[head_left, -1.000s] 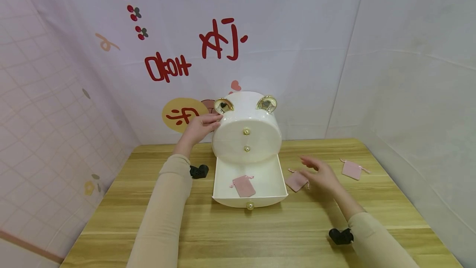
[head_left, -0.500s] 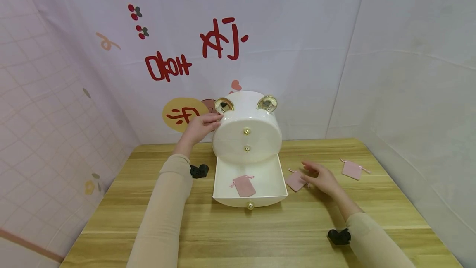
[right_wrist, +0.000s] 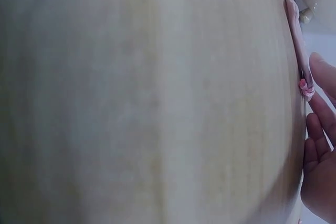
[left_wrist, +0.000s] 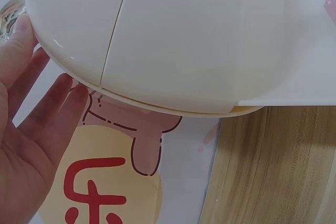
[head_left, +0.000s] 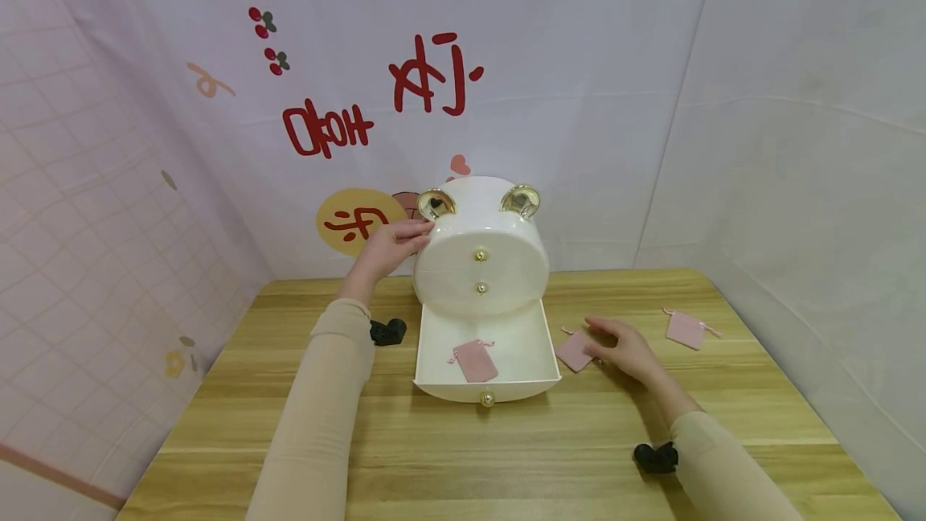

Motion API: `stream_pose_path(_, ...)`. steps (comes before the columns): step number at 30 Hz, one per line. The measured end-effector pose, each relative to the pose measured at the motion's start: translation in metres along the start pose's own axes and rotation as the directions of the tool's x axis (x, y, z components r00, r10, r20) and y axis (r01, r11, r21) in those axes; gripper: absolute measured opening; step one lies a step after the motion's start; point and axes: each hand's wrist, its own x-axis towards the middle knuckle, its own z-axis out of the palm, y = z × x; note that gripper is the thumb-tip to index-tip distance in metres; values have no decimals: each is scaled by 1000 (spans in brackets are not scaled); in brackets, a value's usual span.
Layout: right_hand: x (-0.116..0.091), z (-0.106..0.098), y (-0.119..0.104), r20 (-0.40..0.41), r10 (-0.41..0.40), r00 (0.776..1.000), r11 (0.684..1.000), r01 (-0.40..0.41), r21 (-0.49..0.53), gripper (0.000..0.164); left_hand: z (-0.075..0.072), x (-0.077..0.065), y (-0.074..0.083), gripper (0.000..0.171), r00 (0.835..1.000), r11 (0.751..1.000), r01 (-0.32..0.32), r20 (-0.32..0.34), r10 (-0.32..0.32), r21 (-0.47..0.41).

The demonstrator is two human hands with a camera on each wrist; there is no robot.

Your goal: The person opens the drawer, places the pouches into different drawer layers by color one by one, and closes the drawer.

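Note:
A white rounded storage box (head_left: 481,219) with gold ears and knobs stands at the table's back, its bottom drawer (head_left: 546,348) pulled out. One pink drawstring pouch (head_left: 476,361) lies in that drawer. My left hand (head_left: 387,249) rests on the box's left side, its fingers (left_wrist: 52,95) along the curved edge. Right of the drawer, my right hand (head_left: 628,348) is low over a second pink pouch (head_left: 575,351), covering its right end. In the right wrist view, the thumb (right_wrist: 323,74) is beside that pouch's cord end; whether it touches cannot be made out.
Farther right, a third pink pouch (head_left: 685,330) lies flat on the wooden table (head_left: 463,465). Black devices are at the left wrist (head_left: 388,332) and right wrist (head_left: 656,458). A printed cloth backdrop (head_left: 579,103) hangs behind the box.
My right hand has come down and slightly left onto the pouch beside the drawer. The left hand has stayed against the box.

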Motion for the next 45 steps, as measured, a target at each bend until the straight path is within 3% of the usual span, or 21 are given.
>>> stream_pose_path(16,-2,-1,-1,1,-28,1000,998,28,-53,37,-1,0,1,41,1000,1000,-7,1,7,-2)
stream_pose_path(34,-5,-2,-5,9,71,997,997,-70,-18,23,-2,-1,3,41,1000,1000,5,-1,-5,-1)
stream_pose_path(45,-6,-6,-3,-19,87,996,996,-87,-6,16,-1,-1,2,41,1000,1000,8,6,-8,-27)
